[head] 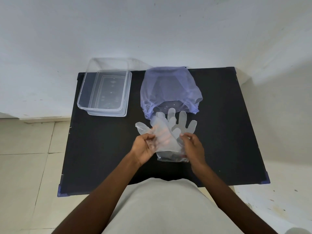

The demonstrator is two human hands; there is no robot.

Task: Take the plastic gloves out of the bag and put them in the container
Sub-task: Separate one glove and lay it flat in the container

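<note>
The thin see-through plastic gloves (166,134) were in the middle of the frame, just below the floppy purple plastic bag (169,88). The left hand (143,146) and right hand (192,146) pinched them over the black table (104,146). The clear plastic box-shaped container (104,92) sat empty at the upper left.

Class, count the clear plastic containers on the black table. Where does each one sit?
1: the clear container sits at the table's far left corner, left of the blue bag. A second could be nested inside; I cannot tell.
</note>
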